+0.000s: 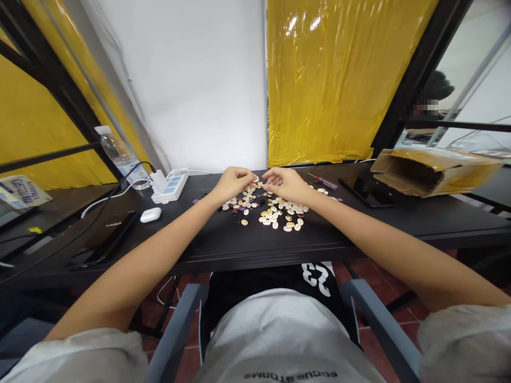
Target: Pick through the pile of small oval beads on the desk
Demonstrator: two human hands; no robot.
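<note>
- Left hand (236, 182): thumb and index finger pinch one small pale piece (256, 178) at the fingertips.
- Right hand (286, 184): fingers curled toward the left fingertips, just beside them; a gap shows between thumb and index finger. Whether a piece lies deeper in the grasp cannot be told.
- Small flat oval pieces in cream and yellow (275, 225): scattered loosely beneath both sets of fingers and on the near side of them, some overlapping. Purple pieces lie among them, mostly near the left fingers.
- Black flat-topped table (223, 239): under the fingers, carrying the pieces.
- Slim screwdriver with a translucent purplish handle (328, 183): right of the right fingers, lying flat.
- Black glossy flat device (367, 192): farther right of the fingers.
- Brown cardboard box (451, 173): beyond that device, open end toward the fingers.
- White multi-socket power strip (174, 186): left of the left fingers.
- White rounded earbud case (150, 215): left of the fingers, nearer the body.
- Clear plastic bottle with a white cap (126, 161): farthest left, behind the strip.
</note>
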